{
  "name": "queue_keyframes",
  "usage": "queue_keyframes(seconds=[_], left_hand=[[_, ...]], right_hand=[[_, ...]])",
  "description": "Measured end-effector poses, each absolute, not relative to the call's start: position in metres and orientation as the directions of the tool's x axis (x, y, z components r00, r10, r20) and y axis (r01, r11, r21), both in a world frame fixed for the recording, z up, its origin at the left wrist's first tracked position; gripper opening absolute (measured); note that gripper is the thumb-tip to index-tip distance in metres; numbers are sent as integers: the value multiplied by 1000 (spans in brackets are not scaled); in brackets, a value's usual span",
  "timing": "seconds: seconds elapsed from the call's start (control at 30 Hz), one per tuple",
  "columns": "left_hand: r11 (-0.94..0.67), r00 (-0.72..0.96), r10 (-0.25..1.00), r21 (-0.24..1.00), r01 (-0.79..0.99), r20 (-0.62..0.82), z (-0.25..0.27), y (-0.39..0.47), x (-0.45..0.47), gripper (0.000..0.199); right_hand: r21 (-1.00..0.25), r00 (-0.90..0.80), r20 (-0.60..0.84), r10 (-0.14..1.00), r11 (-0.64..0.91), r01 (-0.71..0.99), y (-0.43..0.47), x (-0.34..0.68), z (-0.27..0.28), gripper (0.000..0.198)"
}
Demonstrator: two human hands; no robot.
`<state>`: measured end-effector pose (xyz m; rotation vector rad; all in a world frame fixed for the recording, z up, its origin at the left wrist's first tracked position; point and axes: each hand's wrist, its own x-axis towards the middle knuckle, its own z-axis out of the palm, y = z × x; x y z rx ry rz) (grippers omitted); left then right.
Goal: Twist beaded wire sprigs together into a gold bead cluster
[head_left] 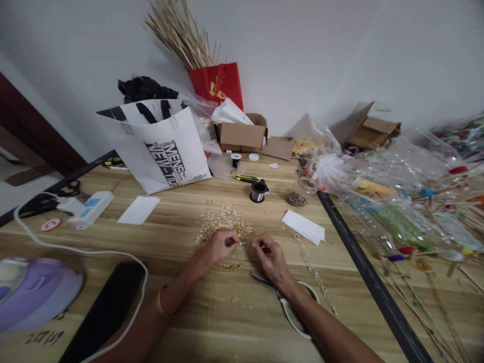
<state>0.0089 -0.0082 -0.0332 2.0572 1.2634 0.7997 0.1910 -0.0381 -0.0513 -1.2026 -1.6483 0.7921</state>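
Note:
My left hand (222, 246) is closed in a pinch at the near edge of a pile of gold and clear beads (223, 222). Just to its right, my right hand (270, 256) pinches too, its fingertips a short gap from the left ones. Whatever sits between the fingers is too small to name. A short gold beaded piece (230, 266) lies on the table below the left hand. Under my right wrist are white-handled scissors (298, 322), partly hidden by the forearm. A chain of linked rings (312, 269) stretches along the table to the right.
Behind the beads stand a spool of wire (258, 192), a yellow-black cutter (248, 179) and a glass jar (302, 191). A white bag (162, 146) stands back left; a power strip (92, 209) and cable lie left. Plastic bottles (378, 227) crowd the right.

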Motion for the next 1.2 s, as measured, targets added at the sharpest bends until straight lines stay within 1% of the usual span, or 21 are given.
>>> queue_keyframes(seconds=[0.17,0.33,0.47,0.57,0.67,0.77,0.97,1.2], left_hand=[[-379,386,905,747,547,177,-33,-9,10,14],[-399,409,894,740,542,182,-32,-9,11,17],[-464,464,862,684,563,203,-30,-8,9,20],[-496,506,842,637,590,188,-26,-9,8,21],[-547,573,804,581,603,161,-22,-9,6,24],[-600,647,750,551,581,134,-20,-8,4,24],[-641,746,665,538,547,34,-17,-9,-1,23],[-695,832,555,544,470,-9,-15,-13,-4,26]], right_hand=[[-943,-6,200,980,195,271,-35,191,-49,19],[-979,48,139,989,130,160,-32,192,-47,22],[-993,75,97,992,92,75,-29,194,-51,25],[-998,81,64,995,62,28,-27,197,-53,27],[-999,87,31,996,33,-23,-27,198,-53,27],[-997,116,21,993,29,-67,-27,198,-50,27],[-989,198,-5,980,24,-144,-26,198,-46,25],[-986,191,-26,981,6,-165,-26,199,-46,26]])
